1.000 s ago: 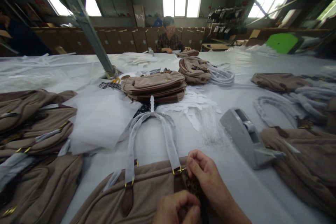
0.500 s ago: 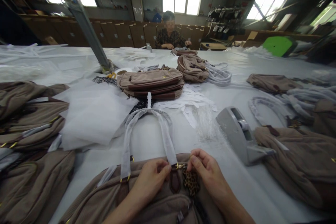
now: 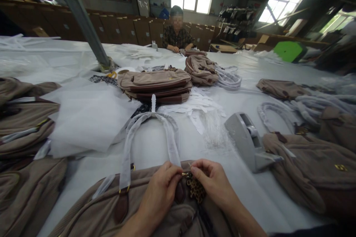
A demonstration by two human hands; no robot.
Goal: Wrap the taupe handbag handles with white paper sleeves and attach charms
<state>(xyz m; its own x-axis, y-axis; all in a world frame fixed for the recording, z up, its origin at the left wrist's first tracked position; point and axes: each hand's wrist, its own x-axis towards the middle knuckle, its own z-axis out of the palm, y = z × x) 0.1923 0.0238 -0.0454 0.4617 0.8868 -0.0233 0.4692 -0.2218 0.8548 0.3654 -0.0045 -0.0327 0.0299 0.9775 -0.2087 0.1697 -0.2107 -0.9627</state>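
Note:
A brown fabric handbag (image 3: pixel 139 196) lies in front of me. Its wrapped handle (image 3: pixel 128 144) stands up in an arch away from me. My left hand (image 3: pixel 161 189) is closed in a pinch at the base of the handle, beside a small gold clasp; what its fingertips grip is hidden. A leopard-print charm (image 3: pixel 196 189) hangs from that clasp against the bag. Just above the charm, my right hand (image 3: pixel 211 177) pinches with thumb and forefinger. A thin strand seems to show at its fingertips, too small to name.
A grey tape dispenser (image 3: pixel 244 140) stands right of the bag. White sheets (image 3: pixel 86 114) lie to the left, and stacked brown bags (image 3: pixel 158 85) beyond. More bags lie at left (image 3: pixel 30 189) and right (image 3: pixel 308 166). A person (image 3: pixel 178 33) works across the table.
My left hand has shifted its pinch up to the clasp beside the handle. My right hand has moved slightly left, nearer to it. The whole view has shifted a little.

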